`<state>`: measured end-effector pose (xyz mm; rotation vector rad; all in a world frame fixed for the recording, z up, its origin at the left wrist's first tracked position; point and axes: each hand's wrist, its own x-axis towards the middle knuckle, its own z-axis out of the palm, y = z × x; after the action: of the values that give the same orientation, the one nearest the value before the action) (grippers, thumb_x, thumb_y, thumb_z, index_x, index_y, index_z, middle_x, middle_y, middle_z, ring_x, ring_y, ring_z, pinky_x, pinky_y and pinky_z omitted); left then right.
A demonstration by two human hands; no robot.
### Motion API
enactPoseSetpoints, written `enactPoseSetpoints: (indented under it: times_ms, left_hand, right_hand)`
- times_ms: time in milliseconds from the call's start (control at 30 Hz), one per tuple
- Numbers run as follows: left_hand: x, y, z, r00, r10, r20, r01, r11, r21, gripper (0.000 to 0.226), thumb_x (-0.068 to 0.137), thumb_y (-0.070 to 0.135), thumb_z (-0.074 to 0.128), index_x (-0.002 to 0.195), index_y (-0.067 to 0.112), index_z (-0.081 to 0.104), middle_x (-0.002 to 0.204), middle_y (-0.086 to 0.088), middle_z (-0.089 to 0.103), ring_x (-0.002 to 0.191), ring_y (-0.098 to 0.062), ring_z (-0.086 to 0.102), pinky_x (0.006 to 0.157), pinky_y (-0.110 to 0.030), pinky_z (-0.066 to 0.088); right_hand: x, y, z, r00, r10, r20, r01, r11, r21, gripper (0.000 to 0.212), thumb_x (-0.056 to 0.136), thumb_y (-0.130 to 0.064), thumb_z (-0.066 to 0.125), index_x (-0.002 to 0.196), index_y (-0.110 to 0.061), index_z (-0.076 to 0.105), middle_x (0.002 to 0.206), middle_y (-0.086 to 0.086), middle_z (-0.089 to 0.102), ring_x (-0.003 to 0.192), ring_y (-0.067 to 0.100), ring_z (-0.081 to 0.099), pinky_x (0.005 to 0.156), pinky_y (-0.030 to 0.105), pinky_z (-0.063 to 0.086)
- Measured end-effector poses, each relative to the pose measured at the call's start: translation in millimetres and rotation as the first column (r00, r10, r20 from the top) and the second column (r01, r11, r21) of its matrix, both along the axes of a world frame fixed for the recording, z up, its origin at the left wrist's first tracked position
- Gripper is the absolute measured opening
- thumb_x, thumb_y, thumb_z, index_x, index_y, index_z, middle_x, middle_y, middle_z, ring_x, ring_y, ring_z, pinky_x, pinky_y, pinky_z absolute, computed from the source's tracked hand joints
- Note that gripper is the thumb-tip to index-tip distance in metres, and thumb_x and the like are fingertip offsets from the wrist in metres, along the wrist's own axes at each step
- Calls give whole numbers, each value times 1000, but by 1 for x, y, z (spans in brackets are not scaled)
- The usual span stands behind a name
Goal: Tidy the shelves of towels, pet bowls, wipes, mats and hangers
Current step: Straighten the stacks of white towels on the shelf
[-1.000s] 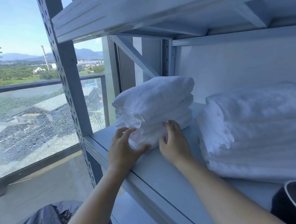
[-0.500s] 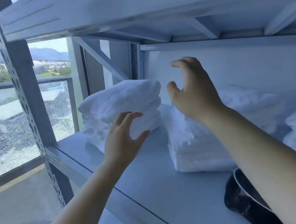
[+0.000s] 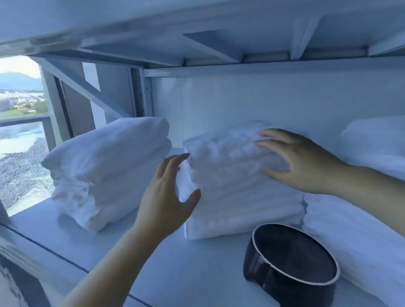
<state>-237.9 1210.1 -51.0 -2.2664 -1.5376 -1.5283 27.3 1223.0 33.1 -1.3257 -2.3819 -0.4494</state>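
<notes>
The middle towel stack (image 3: 235, 187) on the shelf (image 3: 156, 264) is blurred, its long side facing forward. The right hand (image 3: 300, 163) hides its right end. The left hand (image 3: 166, 199) touches its left corner. Both hands lie flat-fingered, gripping nothing.

Bare shelf board (image 3: 169, 275) lies open at 7 o'clock; dark bowl (image 3: 293, 264) at 5 o'clock crowds the middle towel stack (image 3: 236, 199); a narrow gap separates the left stack (image 3: 107, 174).
</notes>
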Motion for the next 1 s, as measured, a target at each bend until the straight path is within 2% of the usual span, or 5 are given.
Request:
enactPoseSetpoints:
  times_ms: [200, 300, 500, 867, 1000]
  left_hand:
    - [12, -3, 20, 983, -127, -136, 123, 992, -34, 69, 70, 47, 47, 137, 47, 31, 148, 20, 20, 117, 21, 25, 85, -7, 31]
    - [18, 2, 18, 977, -57, -208, 43, 997, -68, 71, 67, 63, 52, 135, 48, 34, 150, 20, 20, 119, 6, 36, 87, -16, 33]
    - [27, 9, 1, 984, 16, -176, -23, 999, -42, 68, 70, 48, 69, 130, 48, 37, 142, 21, 29, 122, -10, 44, 89, -23, 40]
    - [59, 15, -5, 974, 192, -121, -199, 979, -51, 63, 75, 47, 71, 130, 50, 42, 139, 22, 32, 124, -9, 34, 78, -20, 36]
    - [63, 25, -3, 962, 225, -154, -239, 968, -79, 62, 76, 50, 68, 131, 53, 39, 139, 24, 28, 124, -7, 30, 69, -22, 38]
  right_hand:
    - [-4, 6, -4, 989, 69, 134, -66, 997, -33, 86, 76, -47, 71, 144, -15, 30, 155, 4, 17, 142, 20, 13, 112, 22, 6]
    - [-5, 11, -11, 969, 27, 245, -15, 999, -48, 100, 75, -52, 69, 149, -17, 10, 156, 2, 2, 144, 24, -1, 117, 36, 9]
    - [-9, 19, -15, 921, -77, 382, 110, 992, -65, 117, 74, -32, 77, 147, -22, -14, 156, -2, -14, 144, 28, -10, 117, 43, 9]
    - [-33, 49, -14, 935, -183, 303, 184, 983, 24, 74, 95, -10, 40, 149, -25, -9, 158, -4, -8, 145, 27, -3, 118, 43, 9]
    - [-27, 53, -7, 944, -145, 296, 175, 982, -78, 94, 85, -12, 61, 149, -28, -6, 157, -8, -9, 145, 24, -4, 116, 39, 16]
